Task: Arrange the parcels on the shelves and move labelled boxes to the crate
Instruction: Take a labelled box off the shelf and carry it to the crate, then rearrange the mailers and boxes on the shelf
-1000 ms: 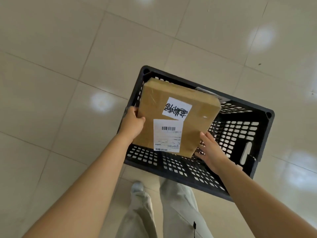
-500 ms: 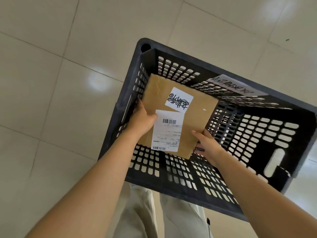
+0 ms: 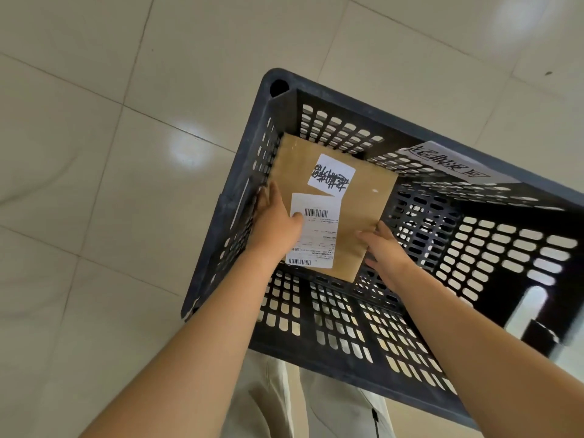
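Box [image 3: 328, 213] lies low in the crate [image 3: 474, 147], in its far-left corner; left hand [image 3: 275, 226] and right hand [image 3: 384, 248] clasp opposite edges, probably to set it flat.

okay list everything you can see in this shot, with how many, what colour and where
Crate: one, dark grey-black perforated plastic, on the floor, right of centre.
Cardboard box: one, brown, low inside the crate at its far-left corner.
Handwritten label: one, white with black marks, on the box's top.
Barcode label: one, white, on the box's top, nearer the person.
Paper sign: one, white with black writing, on the crate's far rim.
Floor tiles: cream, glossy, all around.
Trousers: light beige, bottom centre.
Left hand: on the box's left edge.
Right hand: at the box's right corner.
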A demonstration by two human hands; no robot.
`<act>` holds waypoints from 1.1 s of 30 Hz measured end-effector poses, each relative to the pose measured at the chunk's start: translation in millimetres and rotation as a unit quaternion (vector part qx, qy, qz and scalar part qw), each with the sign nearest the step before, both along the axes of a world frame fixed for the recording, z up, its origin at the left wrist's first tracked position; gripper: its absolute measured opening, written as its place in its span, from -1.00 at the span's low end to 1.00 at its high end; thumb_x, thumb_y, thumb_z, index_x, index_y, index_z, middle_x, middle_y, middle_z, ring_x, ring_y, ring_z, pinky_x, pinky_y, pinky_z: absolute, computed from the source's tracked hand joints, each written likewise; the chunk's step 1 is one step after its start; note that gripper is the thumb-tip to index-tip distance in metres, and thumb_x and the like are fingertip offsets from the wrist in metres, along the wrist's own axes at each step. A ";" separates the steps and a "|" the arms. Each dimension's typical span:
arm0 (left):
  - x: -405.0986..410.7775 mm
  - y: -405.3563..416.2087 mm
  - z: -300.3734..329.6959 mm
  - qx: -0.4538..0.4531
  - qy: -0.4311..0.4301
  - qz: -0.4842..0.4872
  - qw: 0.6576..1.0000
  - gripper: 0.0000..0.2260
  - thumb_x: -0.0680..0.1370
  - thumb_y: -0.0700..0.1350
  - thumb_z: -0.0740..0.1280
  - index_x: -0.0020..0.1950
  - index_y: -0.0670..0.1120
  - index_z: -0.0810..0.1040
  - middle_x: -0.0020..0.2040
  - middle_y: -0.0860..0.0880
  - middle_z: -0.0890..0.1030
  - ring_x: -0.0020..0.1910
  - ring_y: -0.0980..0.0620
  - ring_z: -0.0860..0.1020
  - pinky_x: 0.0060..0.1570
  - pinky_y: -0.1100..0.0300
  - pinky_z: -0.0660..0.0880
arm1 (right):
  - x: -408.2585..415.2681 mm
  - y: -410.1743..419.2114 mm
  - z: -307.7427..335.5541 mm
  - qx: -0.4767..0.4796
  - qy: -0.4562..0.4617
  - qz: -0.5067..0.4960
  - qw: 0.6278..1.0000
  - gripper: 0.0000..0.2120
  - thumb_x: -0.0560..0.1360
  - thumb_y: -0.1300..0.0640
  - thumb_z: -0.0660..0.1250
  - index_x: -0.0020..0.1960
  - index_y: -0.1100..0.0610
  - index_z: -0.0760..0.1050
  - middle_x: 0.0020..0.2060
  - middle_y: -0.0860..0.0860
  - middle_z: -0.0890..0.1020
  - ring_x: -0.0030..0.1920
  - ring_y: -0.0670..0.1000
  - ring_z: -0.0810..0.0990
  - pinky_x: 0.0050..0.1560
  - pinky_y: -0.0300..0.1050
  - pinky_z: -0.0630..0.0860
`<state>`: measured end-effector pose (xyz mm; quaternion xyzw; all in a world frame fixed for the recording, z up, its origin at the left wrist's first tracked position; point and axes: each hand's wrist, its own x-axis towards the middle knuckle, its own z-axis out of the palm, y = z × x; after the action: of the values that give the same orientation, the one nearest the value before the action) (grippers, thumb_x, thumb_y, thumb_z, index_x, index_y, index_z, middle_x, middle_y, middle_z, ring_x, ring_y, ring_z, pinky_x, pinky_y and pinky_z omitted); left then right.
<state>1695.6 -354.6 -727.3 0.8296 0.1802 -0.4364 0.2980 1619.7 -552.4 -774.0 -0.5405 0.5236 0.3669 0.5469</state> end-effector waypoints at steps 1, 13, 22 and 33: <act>-2.1 0.0 6.0 0.001 0.000 -0.001 1.000 -0.27 0.63 -0.03 0.25 0.63 0.01 -0.17 0.63 -0.06 -0.12 0.58 -0.13 0.08 0.48 -0.06 0.23 | 2.1 2.7 7.0 -0.007 -0.005 0.017 1.000 -0.27 0.56 0.10 0.33 0.60 -0.04 0.01 0.42 -0.08 0.40 0.40 0.04 0.41 0.44 0.02 0.29; -6.5 34.8 143.9 -0.047 0.027 -0.037 0.998 -0.57 0.66 -0.04 0.16 0.53 -0.06 0.30 0.45 -0.08 0.45 0.32 -0.05 0.49 0.04 0.21 0.37 | 32.6 78.8 160.7 -0.061 -0.107 0.496 0.860 -0.57 0.61 0.05 0.21 0.46 0.08 0.32 0.30 0.09 0.55 0.25 0.13 0.52 0.18 -0.12 0.43; -47.2 190.6 273.2 0.128 -0.111 -0.077 0.983 -0.61 0.63 0.03 0.14 0.44 -0.05 0.37 0.36 -0.09 0.50 0.27 -0.13 0.50 0.18 0.05 0.46 | 32.7 206.6 302.2 -0.132 -0.274 0.664 0.684 -0.55 0.61 0.09 0.17 0.49 0.07 0.27 0.33 0.14 0.47 0.27 0.18 0.49 0.20 0.02 0.49; -302.1 487.6 465.8 0.375 -0.209 0.019 0.903 -0.56 0.63 0.11 0.14 0.47 -0.01 0.36 0.34 -0.08 0.50 0.28 -0.12 0.51 0.18 0.05 0.48 | -102.1 529.2 469.3 -0.181 -0.456 0.806 0.331 -0.45 0.60 -0.02 0.20 0.53 0.07 0.16 0.38 0.13 0.39 0.35 0.21 0.40 0.27 0.08 0.39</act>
<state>1393.5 133.0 -261.5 0.9488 0.2794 -0.1474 0.0038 1517.5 -23.2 -304.6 -0.8672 -0.4456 0.2208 0.0266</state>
